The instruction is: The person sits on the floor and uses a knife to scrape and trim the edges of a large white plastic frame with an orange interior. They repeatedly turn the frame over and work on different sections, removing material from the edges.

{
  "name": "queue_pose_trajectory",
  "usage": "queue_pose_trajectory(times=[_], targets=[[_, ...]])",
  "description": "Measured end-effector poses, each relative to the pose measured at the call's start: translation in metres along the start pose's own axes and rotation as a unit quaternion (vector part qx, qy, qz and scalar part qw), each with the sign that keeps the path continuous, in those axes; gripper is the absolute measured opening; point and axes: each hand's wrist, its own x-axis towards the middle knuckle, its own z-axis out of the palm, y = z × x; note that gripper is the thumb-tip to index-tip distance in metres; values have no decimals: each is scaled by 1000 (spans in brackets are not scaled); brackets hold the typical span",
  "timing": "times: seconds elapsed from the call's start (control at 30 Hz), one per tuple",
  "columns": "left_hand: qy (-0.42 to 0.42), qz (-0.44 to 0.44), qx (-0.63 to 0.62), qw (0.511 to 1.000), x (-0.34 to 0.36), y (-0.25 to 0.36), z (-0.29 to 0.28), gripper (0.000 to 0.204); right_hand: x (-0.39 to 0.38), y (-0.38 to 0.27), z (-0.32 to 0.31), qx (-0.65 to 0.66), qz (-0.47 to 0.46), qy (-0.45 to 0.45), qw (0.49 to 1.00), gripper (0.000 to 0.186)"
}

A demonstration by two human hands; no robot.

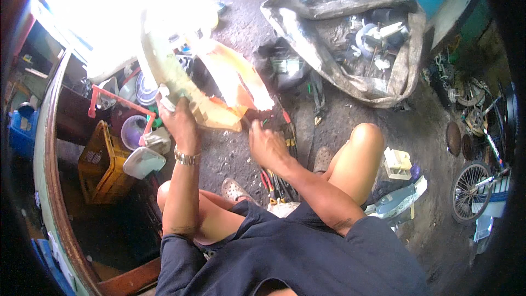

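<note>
My left hand, with a metal-banded watch on the wrist, grips a long curved plastic panel by its near end. The panel is cream-white, with orange along its jagged lower edge. Beside it extends an orange and cream strip with a torn edge; whether the two are one piece I cannot tell. My right hand is closed just right of the panel's near tip, its fingers curled; what they hold, if anything, is hidden. Below that hand, pliers with red and yellow handles lie on the ground between my feet.
A large open sack with rolled edges holds plastic scraps ahead on the right. Left stand a yellow crate, a purple tub and a red plastic frame. A small bicycle wheel and a cream plastic block lie right.
</note>
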Motion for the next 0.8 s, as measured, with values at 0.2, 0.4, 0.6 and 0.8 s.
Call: queue_pose_trajectory(times=[0.2, 0.4, 0.6, 0.8], targets=[[30, -18, -11, 999, -9, 17, 22, 42, 47, -72, -52, 40, -93, 81, 992, 24], [19, -10, 29, 999, -6, 21, 11, 36, 51, -45, -5, 47, -85, 42, 994, 27], [-40, -14, 31, 999, 8, 22, 10, 45, 18, 49, 40, -6, -3, -6, 1000, 21], [9, -64, -29, 997, -2, 47, 13, 35, 14, -42, -51, 140, -28, 15, 990, 22]])
